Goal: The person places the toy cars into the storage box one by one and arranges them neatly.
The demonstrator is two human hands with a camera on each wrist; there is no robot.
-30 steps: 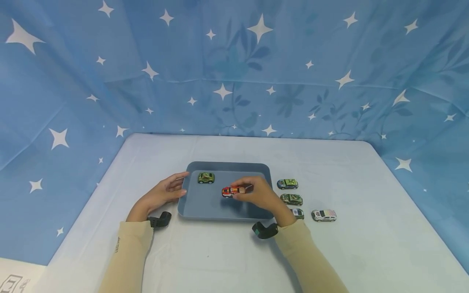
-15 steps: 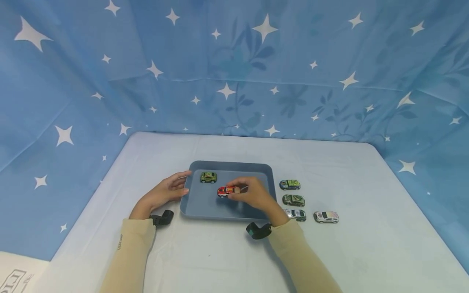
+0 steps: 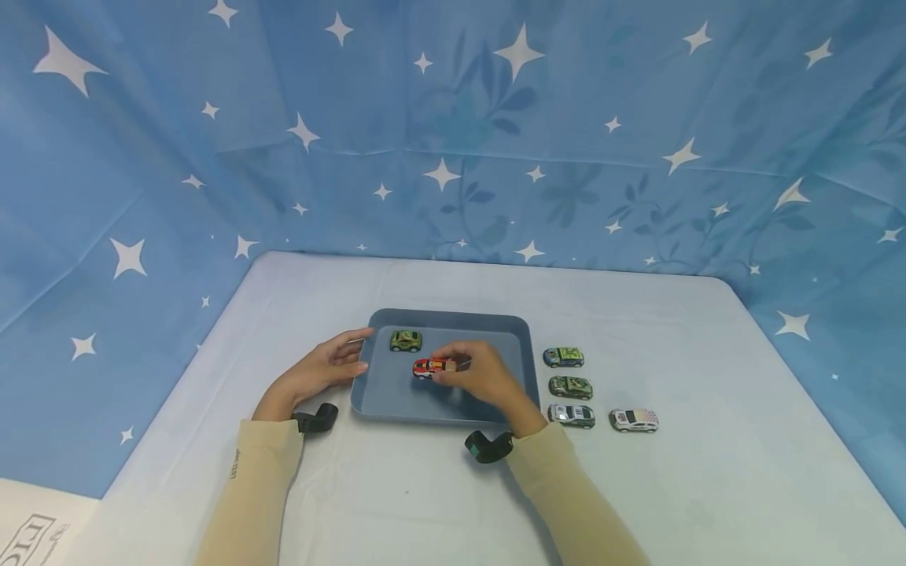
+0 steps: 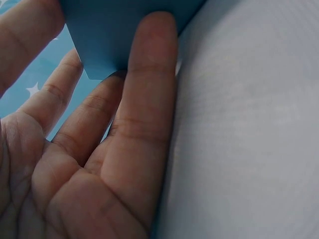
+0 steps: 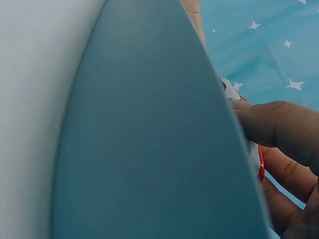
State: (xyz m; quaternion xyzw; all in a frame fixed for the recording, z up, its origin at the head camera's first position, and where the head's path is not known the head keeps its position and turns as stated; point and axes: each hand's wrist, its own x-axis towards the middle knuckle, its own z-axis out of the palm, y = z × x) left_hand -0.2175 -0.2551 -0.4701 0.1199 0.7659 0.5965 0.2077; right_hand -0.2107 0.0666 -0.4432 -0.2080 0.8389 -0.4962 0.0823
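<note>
I see my right hand (image 3: 484, 377) pinching a red toy car (image 3: 432, 367) over the middle of the blue tray (image 3: 520, 346). A green car (image 3: 406, 340) already sits at the tray's back. My left hand (image 3: 322, 369) – fingers straight – steadies the tray's left rim. Four cars (image 3: 570, 386) wait on the table, right of the tray – so roughly a third looks done.

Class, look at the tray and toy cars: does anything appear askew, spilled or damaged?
Nothing stands out. The tray lies flat, the green car sits upright, the right hand holds the red car, and four cars stand upright beside it.
</note>
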